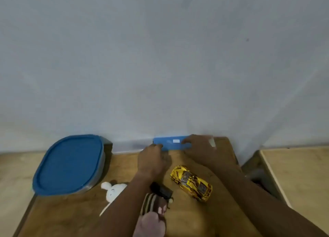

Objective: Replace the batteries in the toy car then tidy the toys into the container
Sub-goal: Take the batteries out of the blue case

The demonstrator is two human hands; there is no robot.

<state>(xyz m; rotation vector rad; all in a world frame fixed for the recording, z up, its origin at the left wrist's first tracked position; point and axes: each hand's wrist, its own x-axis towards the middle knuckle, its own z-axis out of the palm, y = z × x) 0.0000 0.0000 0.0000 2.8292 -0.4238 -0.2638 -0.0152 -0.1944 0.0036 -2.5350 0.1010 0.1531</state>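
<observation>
Although motion blur softens both hands, the left hand's [153,158] fingers [159,146] show curled together over the left end of a blue box [169,144]. One fingertip is hooked on its near corner. The right hand's [201,147] fingers [187,145] are curled close together round the right end, one lying along the near edge. Both thumbs are hidden, so I cannot tell how they bear on the box. A pale smear at the right hand's far knuckles is too blurred to name.

The blue box lies flat at the table's [195,219] far edge, against the grey wall [160,58]. Both of its ends are covered by the hands. It carries a small white label [176,141], but the print on it is too small and soft to read.

The gold toy car [191,182] rests on the wooden table between the two forearms, at 5 o'clock from the box, nose toward 10 o'clock. No badge or lettering can be read on it. At 9 o'clock from the car, just past the left forearm, sits a black object [161,190], partly hidden and not clear enough to name. A striped plush [153,203] lies at 8 o'clock, with a pinkish soft toy [149,224] below it cut off by the frame. A white bunny plush [113,192] lies farther out at 9 o'clock, half covered by the arm. The container [99,174], its blue lid [69,163] on, sits well apart at 9 to 10 o'clock. A second wooden surface [293,174] lies at 3 o'clock.
</observation>
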